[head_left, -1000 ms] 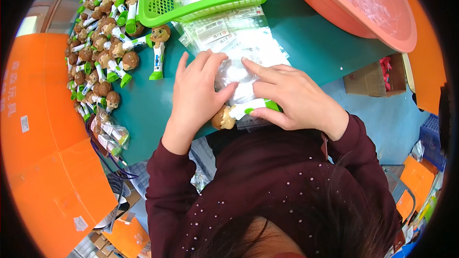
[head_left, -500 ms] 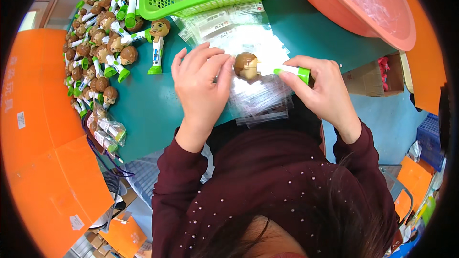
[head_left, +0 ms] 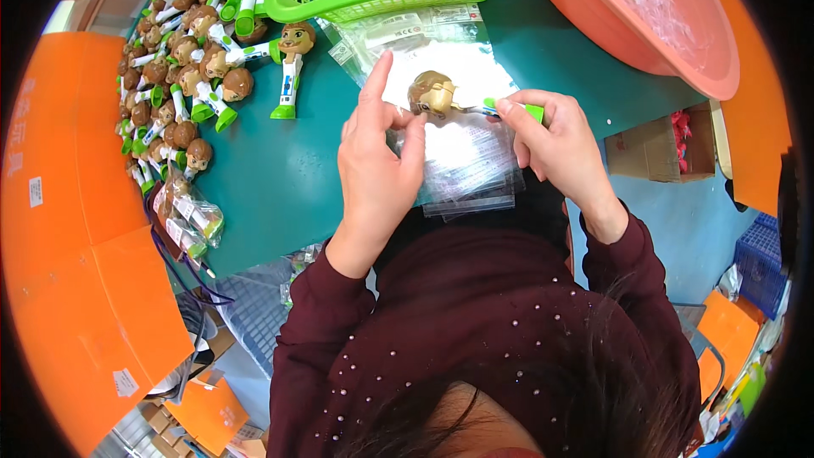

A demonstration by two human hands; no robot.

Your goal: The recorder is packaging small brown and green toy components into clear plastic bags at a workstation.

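Note:
My right hand (head_left: 553, 129) grips a toy figure (head_left: 433, 94) by its green base, with thumb and fingers closed round it. The figure lies sideways, its brown-haired head pointing left above a stack of clear plastic bags (head_left: 471, 182). Close to that head is my left hand (head_left: 377, 148), its index finger stretched out and its thumb apart, with nothing seen in it. Glare on the plastic washes out part of the figure's white body. Another such figure (head_left: 291, 76) lies alone on the green table, left of the bags.
Many like figures (head_left: 182, 64) are heaped at the table's left, with bagged ones (head_left: 188, 219) at the near edge. A green basket (head_left: 407, 7) holding clear bags stands at the back. Far right are a pink basin (head_left: 593, 21) of clear plastic and a cardboard box (head_left: 657, 148).
The held figure has turned about its length, so its face shows more. My left hand has shifted right toward the head, its index finger now extended. The view has moved slightly.

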